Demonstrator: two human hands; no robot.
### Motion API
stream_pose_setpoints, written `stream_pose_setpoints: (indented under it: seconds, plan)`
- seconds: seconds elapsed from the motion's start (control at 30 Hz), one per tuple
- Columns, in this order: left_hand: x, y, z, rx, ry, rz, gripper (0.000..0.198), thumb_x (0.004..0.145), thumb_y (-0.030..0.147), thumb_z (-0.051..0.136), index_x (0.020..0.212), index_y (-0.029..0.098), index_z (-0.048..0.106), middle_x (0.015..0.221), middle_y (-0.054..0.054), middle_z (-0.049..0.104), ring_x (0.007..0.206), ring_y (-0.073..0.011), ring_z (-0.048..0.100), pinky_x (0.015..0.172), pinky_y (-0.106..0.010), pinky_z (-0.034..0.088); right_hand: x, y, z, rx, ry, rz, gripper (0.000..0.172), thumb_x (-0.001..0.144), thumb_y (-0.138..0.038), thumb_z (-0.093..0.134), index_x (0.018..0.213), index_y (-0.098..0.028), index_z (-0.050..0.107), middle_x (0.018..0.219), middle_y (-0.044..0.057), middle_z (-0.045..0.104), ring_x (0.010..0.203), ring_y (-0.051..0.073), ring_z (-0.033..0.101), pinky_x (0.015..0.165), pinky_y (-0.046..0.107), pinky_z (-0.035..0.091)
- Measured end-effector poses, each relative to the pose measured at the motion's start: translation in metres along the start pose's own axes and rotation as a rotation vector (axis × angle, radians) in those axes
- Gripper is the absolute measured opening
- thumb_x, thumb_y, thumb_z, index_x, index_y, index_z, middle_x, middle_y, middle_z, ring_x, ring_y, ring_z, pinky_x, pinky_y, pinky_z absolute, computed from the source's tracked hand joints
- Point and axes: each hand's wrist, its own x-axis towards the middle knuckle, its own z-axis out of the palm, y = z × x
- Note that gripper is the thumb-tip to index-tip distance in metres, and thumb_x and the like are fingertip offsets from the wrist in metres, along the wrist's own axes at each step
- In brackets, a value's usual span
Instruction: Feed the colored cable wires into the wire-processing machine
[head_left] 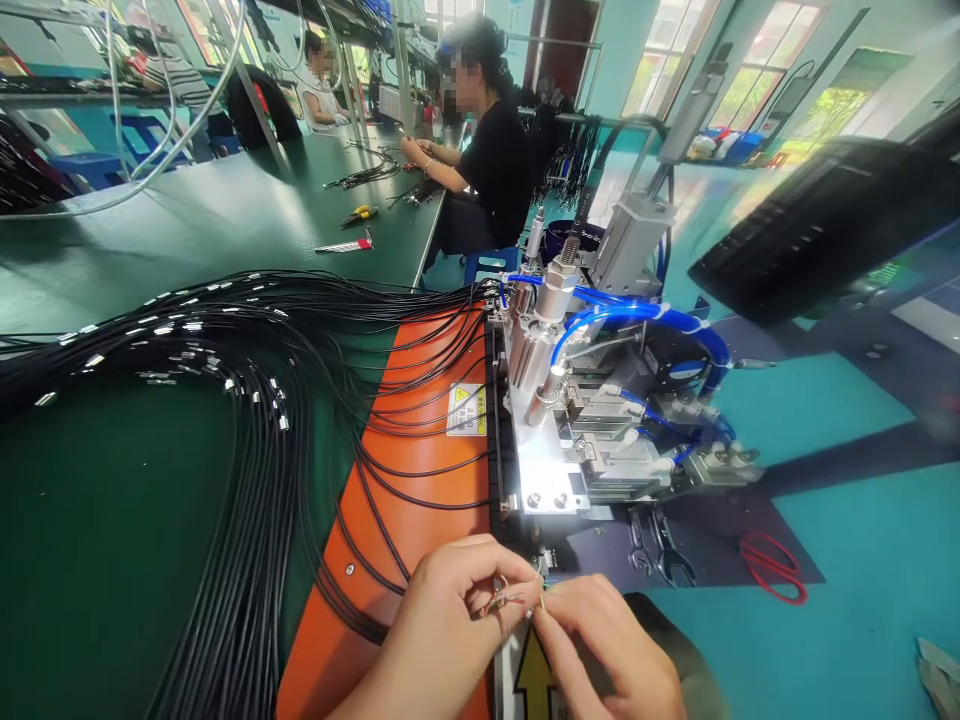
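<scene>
My left hand is closed in a pinch, with the thin stripped wires of a cable end poking out between its fingers. Fingertip to fingertip with it, my right hand pinches at the tip of one of these thin wires; its exact end is too small to make out. Just beyond both hands stands a metal fixture machine with cylinders and blue air hoses. Several black cables run across an orange panel into the machine's left edge.
A thick bundle of black cables with shiny ends covers the green table. Wrenches and red-handled scissors lie to the right. Pliers lie farther back, near a seated co-worker handling cables. A dark blurred object hangs upper right.
</scene>
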Motion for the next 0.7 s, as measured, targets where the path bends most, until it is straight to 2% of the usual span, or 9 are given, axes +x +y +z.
stream_pose_setpoints:
  seconds: [0.07,0.13,0.2,0.4,0.57,0.63,0.7]
  plan:
    - [0.000,0.001,-0.001,0.026,-0.011,0.024,0.016,0.073,0.021,0.055,0.071,0.014,0.069,0.065,-0.001,0.053,0.060,-0.0129,0.047,0.053,-0.020,0.031,0.008,-0.002,-0.011,0.061,-0.117,0.155,0.010,0.082,-0.021,0.053,0.074,-0.020,0.058,0.070,0.001,0.060,0.067,0.015,0.056,0.061,0.022,0.044]
    - [0.000,0.002,-0.001,0.068,-0.025,0.053,0.017,0.074,0.019,0.054,0.073,0.015,0.071,0.064,-0.001,0.053,0.059,-0.0125,0.046,0.051,-0.020,0.030,0.014,-0.003,-0.019,0.055,-0.188,0.286,0.017,0.083,-0.028,0.052,0.068,-0.020,0.054,0.069,0.001,0.058,0.067,0.015,0.056,0.061,0.023,0.045]
    - [-0.001,0.002,0.000,0.099,-0.034,0.093,0.018,0.075,0.017,0.053,0.074,0.015,0.071,0.064,-0.001,0.054,0.059,-0.0127,0.047,0.052,-0.020,0.031,0.017,-0.004,-0.022,0.036,-0.213,0.338,0.024,0.085,-0.030,0.046,0.065,-0.019,0.052,0.067,0.001,0.056,0.066,0.016,0.055,0.060,0.025,0.045]
    - [-0.004,0.003,0.000,0.175,-0.038,0.141,0.016,0.077,0.014,0.053,0.063,0.013,0.061,0.062,0.001,0.050,0.058,-0.0112,0.046,0.052,-0.019,0.031,0.009,-0.002,-0.018,-0.006,-0.231,0.273,0.027,0.089,-0.027,0.035,0.070,-0.020,0.052,0.069,0.003,0.056,0.068,0.018,0.054,0.064,0.028,0.044]
    - [-0.004,0.005,-0.002,0.200,-0.094,0.171,0.017,0.080,0.013,0.050,0.067,0.015,0.061,0.066,0.001,0.050,0.061,-0.0113,0.048,0.055,-0.020,0.032,0.013,-0.004,-0.023,0.038,-0.255,0.248,0.018,0.088,-0.023,0.038,0.083,-0.020,0.055,0.082,0.004,0.061,0.079,0.018,0.057,0.073,0.028,0.044]
    - [-0.004,0.004,-0.002,0.211,-0.099,0.188,0.017,0.080,0.013,0.050,0.068,0.015,0.061,0.066,0.001,0.050,0.062,-0.0116,0.049,0.054,-0.020,0.032,0.015,-0.003,-0.025,0.062,-0.282,0.219,0.020,0.089,-0.020,0.037,0.081,-0.021,0.055,0.080,0.003,0.060,0.077,0.017,0.056,0.072,0.027,0.044]
    - [-0.004,0.003,-0.001,0.229,-0.091,0.203,0.016,0.081,0.014,0.050,0.070,0.016,0.061,0.067,0.001,0.052,0.063,-0.0121,0.050,0.055,-0.020,0.033,0.014,-0.002,-0.024,0.039,-0.243,0.165,0.022,0.089,-0.018,0.036,0.074,-0.020,0.052,0.071,0.001,0.057,0.070,0.016,0.054,0.065,0.027,0.042]
